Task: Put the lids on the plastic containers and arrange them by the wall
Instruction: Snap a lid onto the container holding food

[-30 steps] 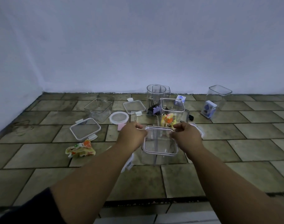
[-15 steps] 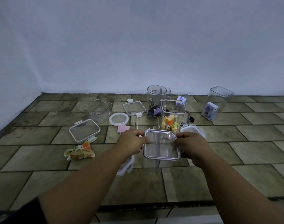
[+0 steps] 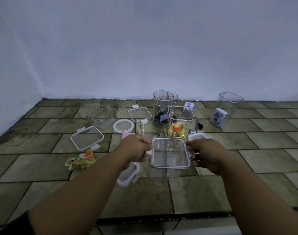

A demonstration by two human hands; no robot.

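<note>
Near the centre of the tiled floor (image 3: 212,192), a clear lid (image 3: 170,152) sits atop a tall clear container (image 3: 161,173). The left hand (image 3: 136,148) pinches the lid's left clip and the right hand (image 3: 207,153) curls round its right edge. Farther left lie a rectangular lid (image 3: 87,138), a round lid (image 3: 123,125) and an open container (image 3: 101,116), short of the wall (image 3: 145,48).

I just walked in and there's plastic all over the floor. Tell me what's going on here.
A person is fitting a square lid onto a tall clear container on the tiled floor, with the left hand and right hand gripping the lid's opposite sides. Whether it is latched can't be told. Other containers stand open, one holding snack packets, and loose lids lie around, so most of the job is left.
</note>
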